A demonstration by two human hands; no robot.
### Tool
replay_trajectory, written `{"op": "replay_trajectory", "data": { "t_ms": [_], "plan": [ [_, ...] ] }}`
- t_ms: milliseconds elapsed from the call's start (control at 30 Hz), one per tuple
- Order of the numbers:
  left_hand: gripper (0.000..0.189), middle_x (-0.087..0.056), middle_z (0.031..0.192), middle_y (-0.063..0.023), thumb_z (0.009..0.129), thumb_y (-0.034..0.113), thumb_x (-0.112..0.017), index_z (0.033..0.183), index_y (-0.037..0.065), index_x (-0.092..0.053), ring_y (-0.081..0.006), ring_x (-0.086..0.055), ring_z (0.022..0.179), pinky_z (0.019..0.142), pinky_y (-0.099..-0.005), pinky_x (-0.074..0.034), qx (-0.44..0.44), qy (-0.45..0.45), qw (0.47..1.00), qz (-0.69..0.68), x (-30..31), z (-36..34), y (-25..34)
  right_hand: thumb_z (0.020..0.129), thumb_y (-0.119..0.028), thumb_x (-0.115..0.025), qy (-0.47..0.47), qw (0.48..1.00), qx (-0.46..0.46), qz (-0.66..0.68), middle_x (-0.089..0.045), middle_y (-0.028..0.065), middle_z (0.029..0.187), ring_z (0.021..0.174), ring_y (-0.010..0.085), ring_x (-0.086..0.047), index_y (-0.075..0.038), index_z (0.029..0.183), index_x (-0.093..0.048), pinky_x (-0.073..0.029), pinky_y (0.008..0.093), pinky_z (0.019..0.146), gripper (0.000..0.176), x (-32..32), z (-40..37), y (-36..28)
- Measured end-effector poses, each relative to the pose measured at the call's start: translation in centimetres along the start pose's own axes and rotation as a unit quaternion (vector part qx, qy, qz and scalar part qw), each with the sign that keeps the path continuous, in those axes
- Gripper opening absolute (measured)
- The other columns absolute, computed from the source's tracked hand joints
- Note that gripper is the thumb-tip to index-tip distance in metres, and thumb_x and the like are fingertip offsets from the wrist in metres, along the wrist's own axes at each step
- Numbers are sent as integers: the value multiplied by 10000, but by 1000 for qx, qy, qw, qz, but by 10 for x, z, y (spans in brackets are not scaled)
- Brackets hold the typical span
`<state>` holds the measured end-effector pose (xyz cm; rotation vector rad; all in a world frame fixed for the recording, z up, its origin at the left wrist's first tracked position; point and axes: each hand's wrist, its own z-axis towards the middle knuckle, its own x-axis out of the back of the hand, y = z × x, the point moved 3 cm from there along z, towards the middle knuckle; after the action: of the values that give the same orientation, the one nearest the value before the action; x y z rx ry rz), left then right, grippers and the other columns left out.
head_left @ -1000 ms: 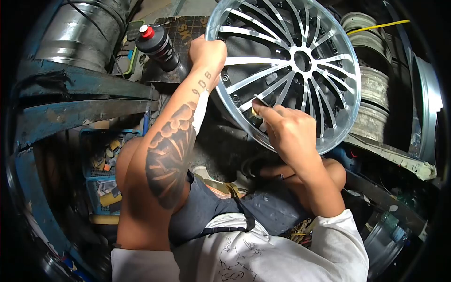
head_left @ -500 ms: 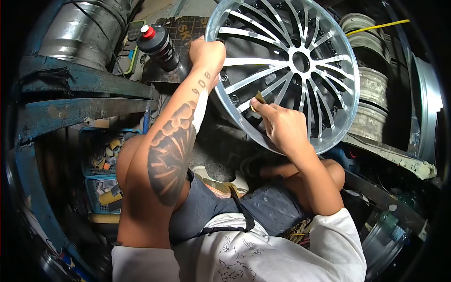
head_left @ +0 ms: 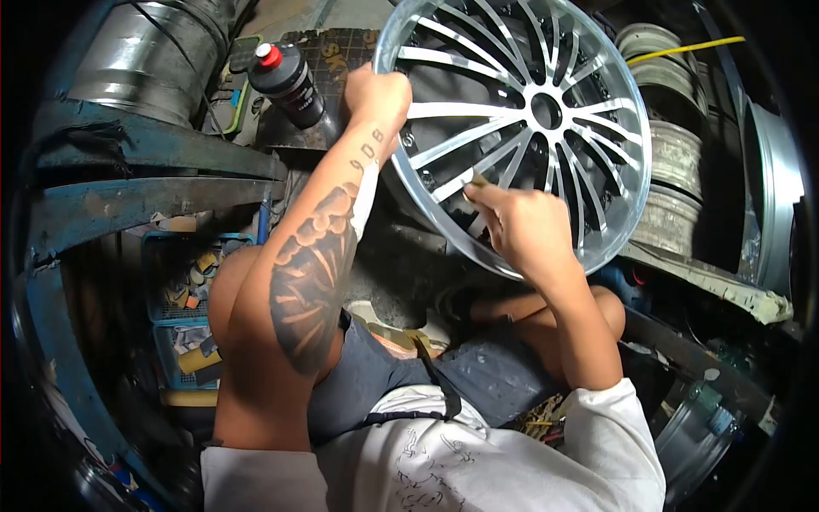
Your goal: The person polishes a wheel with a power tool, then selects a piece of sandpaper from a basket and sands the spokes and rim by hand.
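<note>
A large multi-spoke alloy wheel [head_left: 469, 111] with bright silver spoke faces and dark recesses stands tilted in front of me. My left hand [head_left: 380, 98] is closed around its left edge, fingertips hidden behind the lip. My right hand [head_left: 531, 229] is over the lower-left spokes, its fingers pinching a small folded piece of olive-brown sandpaper [head_left: 479, 181]. The sandpaper is at a lower-left spoke; whether it presses on the metal is hard to tell.
A black bottle with a red and white cap [head_left: 294, 90] stands left of the wheel. Stacked wheels [head_left: 674, 162] are at the right, near a yellow rod [head_left: 691, 49]. Blue baskets [head_left: 175, 333] with scraps sit lower left, below a blue metal frame [head_left: 153, 200].
My right hand has shifted slightly to the right with the sandpaper along the spokes. My left hand stays on the wheel's edge, and the wheel has barely moved.
</note>
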<state>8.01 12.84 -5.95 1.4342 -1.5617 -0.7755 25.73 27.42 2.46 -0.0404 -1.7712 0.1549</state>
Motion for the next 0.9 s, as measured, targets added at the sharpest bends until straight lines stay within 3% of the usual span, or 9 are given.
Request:
{"op": "replay_trajectory", "data": {
  "t_ms": [67, 200, 300, 433, 467, 600, 733, 800, 900],
  "plan": [
    [318, -733, 939, -196, 808, 6, -540, 1038, 1, -758, -252, -714, 844, 782, -366, -537, 21, -19, 998, -47, -3, 1, 4, 939, -155, -695, 104, 990, 33, 91, -713, 133, 756, 623, 350, -685, -176, 1109, -764, -520, 467, 557, 185, -6, 7, 3],
    [316, -727, 906, -181, 791, -1, -545, 1027, -2, -755, -255, -698, 821, 788, -373, -536, -11, -2, 1000, -10, -2, 3, 2, 917, -147, -712, -28, 998, 3, -51, -723, 117, 757, 617, 338, -688, -185, 1123, -761, -525, 442, 549, 215, -9, 4, 6],
    [324, -728, 882, -175, 785, -6, -529, 1017, -6, -755, -255, -717, 844, 784, -369, -534, 3, -16, 999, -32, -3, 5, -1, 899, -173, -726, 134, 986, 45, 84, -735, 119, 793, 649, 332, -707, -184, 1109, -774, -541, 444, 576, 216, 4, 5, -3],
    [341, -724, 891, -173, 792, -11, -513, 1039, -14, -748, -241, -711, 843, 768, -363, -528, 2, -15, 1000, -12, -4, 8, -2, 898, -145, -734, -32, 999, 20, -35, -737, 121, 817, 682, 318, -708, -198, 1110, -780, -543, 404, 587, 223, -7, -3, 21],
    [355, -717, 881, -164, 791, -22, -503, 1046, -8, -749, -219, -700, 829, 750, -346, -520, -15, -16, 1000, -2, -3, 5, 0, 914, -127, -749, 45, 997, 26, 62, -762, 116, 826, 666, 232, -736, -135, 1129, -779, -555, 350, 599, 217, 1, -8, 18],
    [287, -668, 800, -121, 757, -34, -510, 958, -5, -713, -192, -642, 723, 650, -342, -479, -1, -21, 999, -37, -4, 7, -7, 906, -86, -800, 101, 821, -83, 556, -745, 18, 901, 739, 34, -584, -4, 1208, -720, -488, 223, 639, 323, -9, -6, 39],
    [181, -589, 683, -79, 682, -73, -535, 829, -7, -620, -181, -555, 587, 542, -336, -424, -27, -17, 999, -35, -3, 11, -2, 862, -74, -838, 68, 786, -84, 609, -684, -1, 991, 779, 43, -589, -24, 1156, -623, -485, 206, 710, 368, -16, -10, 34],
    [205, -590, 703, -83, 658, -78, -546, 837, -6, -614, -184, -558, 619, 557, -346, -430, -13, -18, 1000, -18, -2, 10, -3, 897, -59, -798, 12, 677, -101, 729, -676, -1, 1003, 795, 53, -611, -20, 1150, -619, -497, 209, 715, 312, -18, -12, 29],
    [221, -590, 720, -89, 643, -82, -550, 841, -9, -616, -198, -560, 643, 573, -357, -435, -4, -24, 1000, -14, 0, 8, 0, 970, -110, -715, 61, 711, -66, 697, -685, 15, 1044, 963, 100, -647, -4, 1231, -627, -519, 269, 859, 295, -16, -12, 23]
  ]
}}
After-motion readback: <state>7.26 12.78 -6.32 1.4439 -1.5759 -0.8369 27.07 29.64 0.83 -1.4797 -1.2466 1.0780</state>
